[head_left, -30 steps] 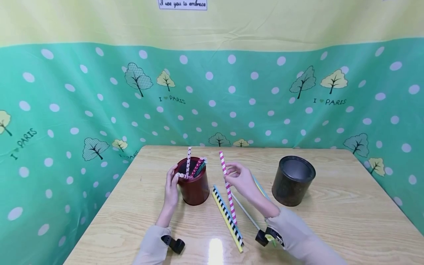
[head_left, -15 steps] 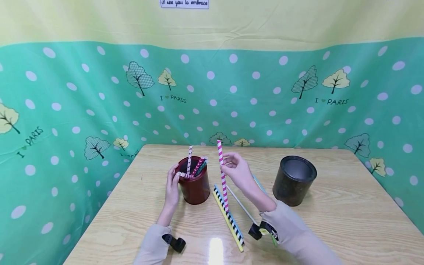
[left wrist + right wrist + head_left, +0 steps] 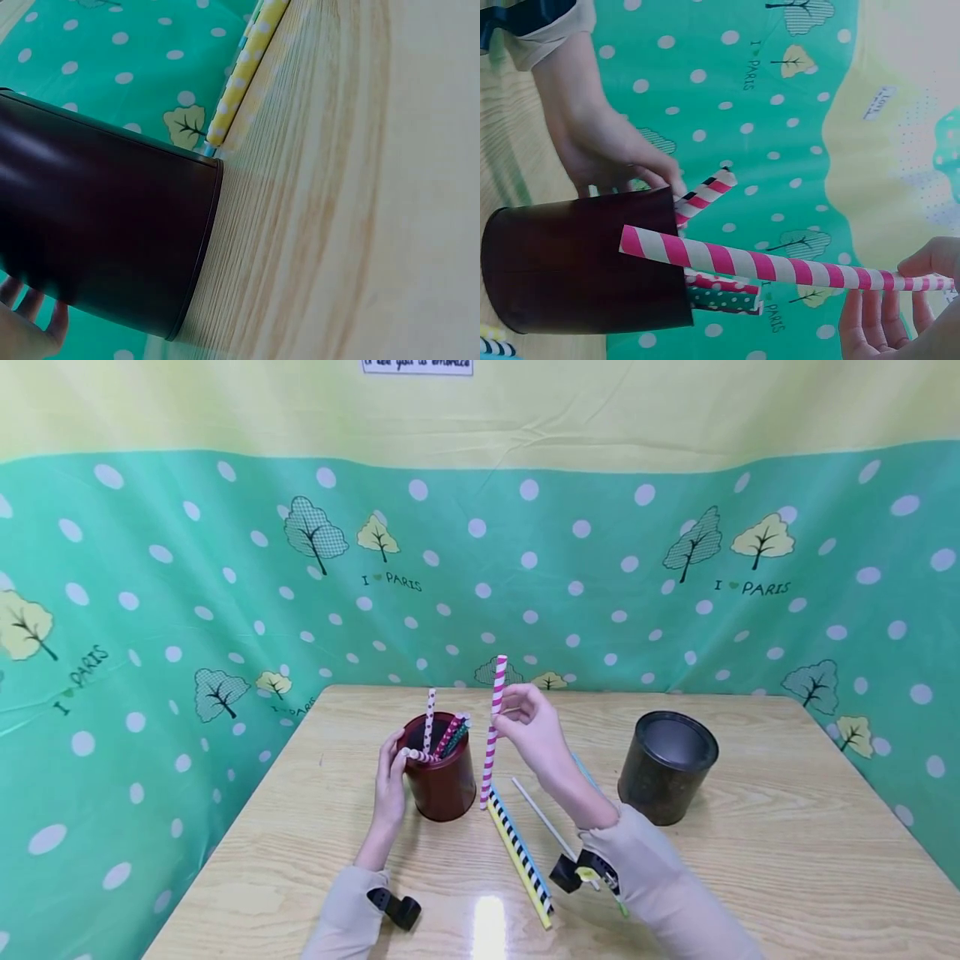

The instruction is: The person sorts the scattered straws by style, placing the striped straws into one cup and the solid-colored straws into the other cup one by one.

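My left hand holds the left side of a dark red can, thumb near the rim. Several patterned paper straws stand in the can; a white dotted straw rises highest, beside a green dotted straw. Between thumb and fingers, my right hand pinches a pink-and-white striped paper straw near its upper end. That straw is nearly upright just right of the can, its lower end overlapping the straws on the table. In the right wrist view it crosses in front of the can.
On the table lie a yellow straw, a black-and-white striped straw and a blue one side by side. A thin white straw lies to their right. A black can stands farther right. A polka-dot curtain hangs behind.
My right hand has moved up and to the left, lifting the pink striped straw and turning it more upright toward the red can. The left hand keeps its place on the can.
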{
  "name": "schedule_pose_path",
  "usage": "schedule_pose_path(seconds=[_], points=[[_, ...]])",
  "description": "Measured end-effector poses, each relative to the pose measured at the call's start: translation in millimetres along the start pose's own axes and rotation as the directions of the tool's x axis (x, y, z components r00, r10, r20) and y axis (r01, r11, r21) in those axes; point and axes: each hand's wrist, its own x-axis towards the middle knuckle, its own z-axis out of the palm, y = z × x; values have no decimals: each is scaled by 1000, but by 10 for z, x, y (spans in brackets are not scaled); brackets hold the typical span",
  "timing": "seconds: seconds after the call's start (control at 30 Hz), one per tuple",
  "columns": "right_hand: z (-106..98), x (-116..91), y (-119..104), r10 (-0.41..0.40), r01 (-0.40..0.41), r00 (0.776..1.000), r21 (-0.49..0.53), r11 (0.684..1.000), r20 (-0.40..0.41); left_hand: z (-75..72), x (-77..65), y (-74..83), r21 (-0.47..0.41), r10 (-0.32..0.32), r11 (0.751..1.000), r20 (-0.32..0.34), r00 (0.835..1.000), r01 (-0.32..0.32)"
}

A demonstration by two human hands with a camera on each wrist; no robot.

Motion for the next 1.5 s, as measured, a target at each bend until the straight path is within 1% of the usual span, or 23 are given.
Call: schedule_pose_path(seconds=[0.13,0.23,0.4,0.53,0.77,0.9,1.13,1.37,1.5], points=[[10,11,-67,8,-7,1000,36,999,-18,4,5,2,-5,-11,1000,-1,1000,11],[11,26,-108,-3,5,999,56,998,-37,5,5,3,-8,-7,1000,0,1000,7],[26,47,-141,-51,56,997,78,995,-61,10,7,6,-13,18,1000,-4,1000,-18],[57,51,-131,-80,84,995,84,993,-60,12,10,3,-14,15,1000,-4,1000,-15],[114,59,-34,-74,79,996,94,992,-50,9,1,-14,-6,3,1000,-2,1000,-3],[158,73,24,-87,90,995,85,992,-45,11,3,-17,-10,3,1000,-6,1000,-3],[229,107,128,-66,68,997,70,995,-27,10,7,-13,-8,-2,1000,-5,1000,2],[273,138,256,-94,94,996,6,996,-2,11,2,-1,6,-16,1000,1,1000,16],[293,147,336,-79,79,997,-21,997,-1,12,0,0,0,-10,1000,-2,1000,10]])
